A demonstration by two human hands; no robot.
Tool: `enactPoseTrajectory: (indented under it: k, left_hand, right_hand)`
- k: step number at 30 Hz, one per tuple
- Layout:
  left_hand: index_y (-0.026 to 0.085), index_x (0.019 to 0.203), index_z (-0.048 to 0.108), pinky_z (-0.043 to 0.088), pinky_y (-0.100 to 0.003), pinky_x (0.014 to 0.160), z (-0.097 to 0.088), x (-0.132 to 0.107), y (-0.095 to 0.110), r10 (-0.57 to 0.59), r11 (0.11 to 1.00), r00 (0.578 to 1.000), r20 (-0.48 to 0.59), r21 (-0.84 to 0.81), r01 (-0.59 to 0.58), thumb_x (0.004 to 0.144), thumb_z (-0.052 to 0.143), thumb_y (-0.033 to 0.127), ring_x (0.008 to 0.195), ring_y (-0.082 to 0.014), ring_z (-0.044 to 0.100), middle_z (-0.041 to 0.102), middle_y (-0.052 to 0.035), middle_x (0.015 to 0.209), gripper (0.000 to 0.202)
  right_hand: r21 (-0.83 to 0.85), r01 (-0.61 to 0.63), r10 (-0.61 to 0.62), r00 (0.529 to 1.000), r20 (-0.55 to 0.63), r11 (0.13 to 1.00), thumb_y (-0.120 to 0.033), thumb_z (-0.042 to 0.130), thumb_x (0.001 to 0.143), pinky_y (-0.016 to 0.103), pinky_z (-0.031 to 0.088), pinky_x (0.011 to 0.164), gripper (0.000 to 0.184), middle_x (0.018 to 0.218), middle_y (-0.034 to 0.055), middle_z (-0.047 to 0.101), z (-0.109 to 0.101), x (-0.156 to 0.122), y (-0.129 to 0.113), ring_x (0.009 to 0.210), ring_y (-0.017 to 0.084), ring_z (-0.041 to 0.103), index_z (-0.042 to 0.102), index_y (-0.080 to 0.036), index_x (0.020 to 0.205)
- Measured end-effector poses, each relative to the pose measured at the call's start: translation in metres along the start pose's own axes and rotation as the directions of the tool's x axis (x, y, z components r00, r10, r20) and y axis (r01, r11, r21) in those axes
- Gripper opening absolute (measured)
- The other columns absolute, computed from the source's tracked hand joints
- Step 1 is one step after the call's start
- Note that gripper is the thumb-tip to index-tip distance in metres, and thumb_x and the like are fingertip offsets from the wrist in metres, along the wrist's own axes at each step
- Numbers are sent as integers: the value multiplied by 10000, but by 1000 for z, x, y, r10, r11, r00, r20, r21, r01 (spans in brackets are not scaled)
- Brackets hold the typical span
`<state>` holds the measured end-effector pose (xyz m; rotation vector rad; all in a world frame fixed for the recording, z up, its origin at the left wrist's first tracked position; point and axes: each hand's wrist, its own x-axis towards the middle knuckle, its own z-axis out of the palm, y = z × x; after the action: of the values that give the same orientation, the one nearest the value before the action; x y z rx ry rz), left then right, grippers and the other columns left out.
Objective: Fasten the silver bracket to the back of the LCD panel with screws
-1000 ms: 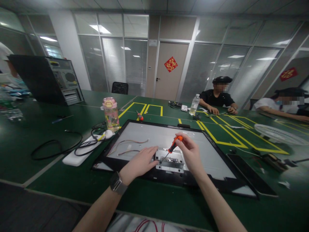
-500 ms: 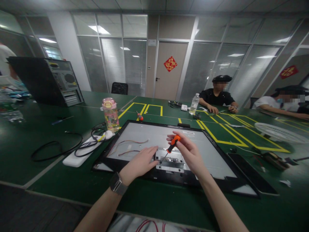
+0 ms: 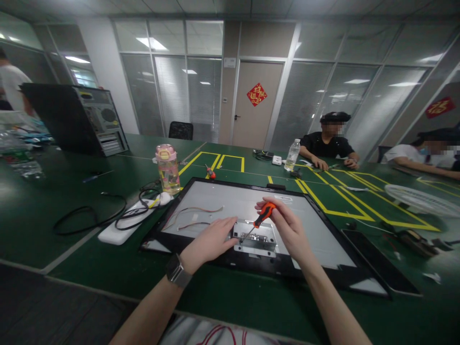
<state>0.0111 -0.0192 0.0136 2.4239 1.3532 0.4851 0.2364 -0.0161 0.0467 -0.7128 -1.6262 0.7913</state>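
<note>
My right hand (image 3: 289,227) is closed round the orange and black handle of a screwdriver (image 3: 266,212). The shaft slants down to the left, and its tip meets the left part of a silver metal bracket (image 3: 268,247). That bracket lies at the near middle of a flat display panel (image 3: 316,230) with a grey back and black frame. Flat beside the bracket's left end rests my left hand (image 3: 212,242), fingers stretched and thumb apart. Whether its fingertips press on the bracket is unclear. Thin wires (image 3: 194,209) lie on the panel's left side.
Left of the panel are a white power strip (image 3: 124,225) with black cable and a pink-lidded bottle (image 3: 168,170). Beyond it lies a red-handled tool (image 3: 211,173). A dark flat slab (image 3: 377,258) sits right. A computer case (image 3: 68,120) stands far left; two people sit at right.
The screwdriver handle leans further right, with the tip still at the bracket's left part. My left hand stays in place on the panel. The whole view has shifted slightly.
</note>
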Motion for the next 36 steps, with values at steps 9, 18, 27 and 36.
enactPoseTrajectory:
  k: [9, 18, 27, 36]
  left_hand:
    - [205, 1432, 363, 288, -404, 1125, 0, 0, -2, 1, 1000, 1000, -3, -8, -1, 930, 496, 382, 1351, -254, 413, 416, -110, 1494, 549]
    - [190, 1443, 355, 291, -393, 1127, -1, 1, 1, -15, 1000, 1000, 9, -2, 15, 929, 487, 382, 1353, -254, 415, 415, -111, 1495, 564]
    - [199, 1441, 357, 277, -393, 1137, 2, 2, -3, -2, 1000, 1000, 11, -7, 2, 921, 509, 372, 1371, -245, 392, 400, -109, 1506, 568]
    - [167, 1453, 345, 272, -390, 1139, -2, 2, 1, -15, 1000, 999, 35, 13, 15, 931, 495, 365, 1371, -247, 389, 399, -124, 1504, 578]
  right_hand:
    - [70, -42, 42, 999, -7, 997, -390, 555, 931, 463, 513, 950, 264, 1075, 59, 714, -2, 0, 5, 1044, 242, 659, 650, -282, 1153]
    - [-101, 43, -58, 986, -159, 994, -360, 679, 837, 397, 539, 834, 201, 958, 41, 678, 6, 0, 2, 898, 220, 651, 704, -269, 1014]
    - [-83, 36, -47, 989, -143, 996, -354, 601, 890, 409, 545, 840, 248, 995, 49, 694, 9, -1, -2, 912, 227, 669, 677, -269, 1111]
    - [-53, 26, -30, 997, -74, 998, -372, 499, 948, 441, 529, 904, 347, 1094, 58, 692, 8, -1, -3, 1008, 236, 663, 579, -289, 1276]
